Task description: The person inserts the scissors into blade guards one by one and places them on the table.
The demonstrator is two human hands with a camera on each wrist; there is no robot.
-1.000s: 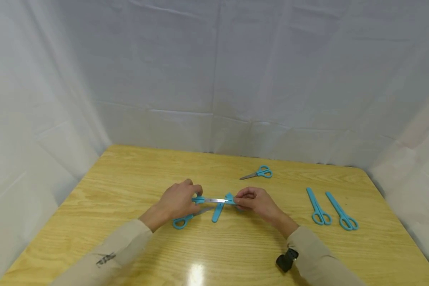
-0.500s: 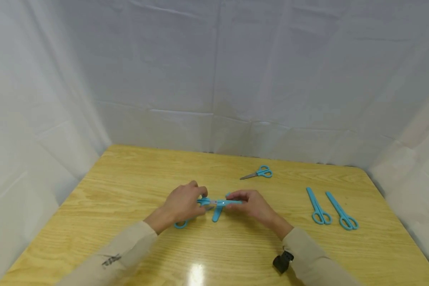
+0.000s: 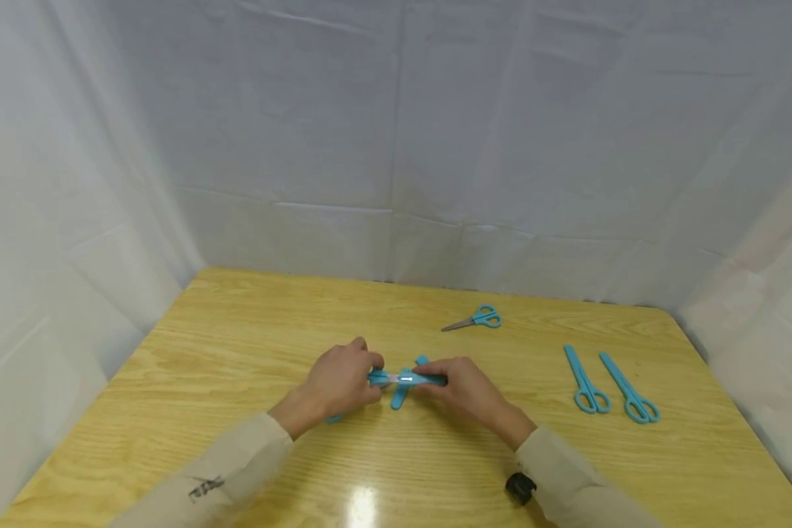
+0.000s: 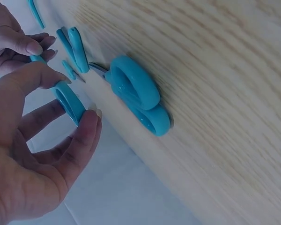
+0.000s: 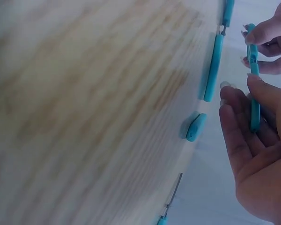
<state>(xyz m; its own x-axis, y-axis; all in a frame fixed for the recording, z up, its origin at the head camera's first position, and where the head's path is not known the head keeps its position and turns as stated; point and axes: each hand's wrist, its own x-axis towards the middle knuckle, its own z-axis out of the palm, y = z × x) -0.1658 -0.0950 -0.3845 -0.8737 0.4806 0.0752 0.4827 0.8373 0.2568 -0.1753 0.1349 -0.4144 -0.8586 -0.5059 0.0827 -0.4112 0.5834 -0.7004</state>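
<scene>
My left hand [image 3: 343, 378] pinches the blue handle loops of a pair of scissors [image 4: 70, 101] just above the table. In my right hand [image 3: 468, 392] is a blue blade cover [image 3: 429, 380], held between thumb and fingers. The scissors' blades sit mostly inside that cover; a short strip of metal shows between cover and handles. Beneath the hands, a blue blade cover [image 3: 399, 397] lies on the table, and another blue piece [image 3: 422, 360] shows partly behind the right fingers. A second pair of scissors [image 4: 136, 84] lies below my left hand, largely hidden in the head view.
Uncovered scissors [image 3: 485, 317] lie toward the back of the wooden table [image 3: 270, 308]. At the right are two covered pairs, one scissors [image 3: 590, 400] beside the other scissors [image 3: 640, 408]. A black device [image 3: 520, 488] is by my right sleeve. White sheets [image 3: 396, 147] surround the table.
The scissors' blades have slid into the cover, leaving much less metal showing. My hands have come closer together, the right moving left and the left slightly right.
</scene>
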